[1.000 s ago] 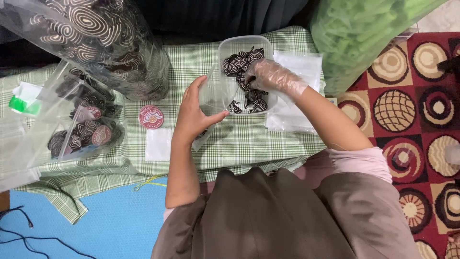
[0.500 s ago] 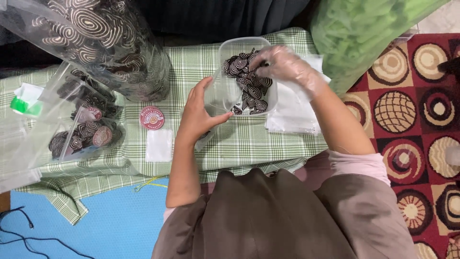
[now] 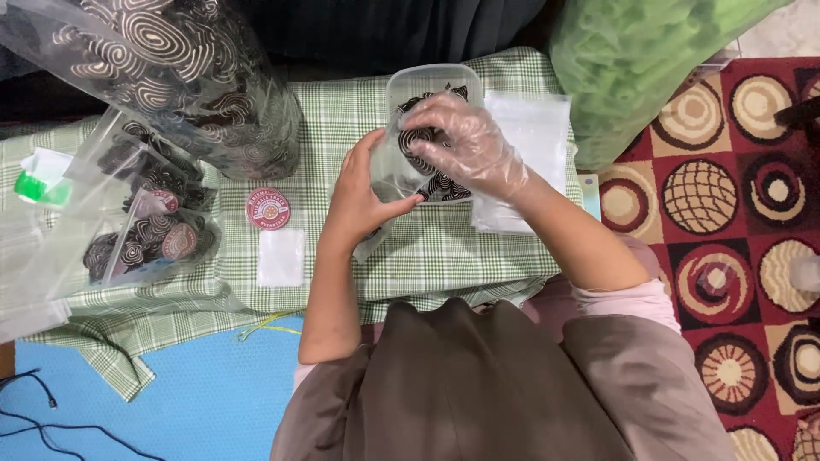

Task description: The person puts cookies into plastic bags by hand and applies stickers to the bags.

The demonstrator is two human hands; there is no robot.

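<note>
Bench [image 3: 478, 256] under green checked cloth is being used, with big bag of swirl-patterned chips [image 3: 184, 81] lying at 10 o'clock. Clear plastic container [image 3: 427, 128] at 12 o'clock is being steadied by the bare left hand [image 3: 359, 201], curled on its side. Chips are being pressed in by the gloved right hand [image 3: 461, 145], fingers spread. Filling step judged; lid likely needed afterwards. Round red sticker [image 3: 267, 208] is lying at 9 o'clock.

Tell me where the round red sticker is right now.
In the head view the red sticker lies on the checked cloth, left of the left hand, above a white packet.
</note>
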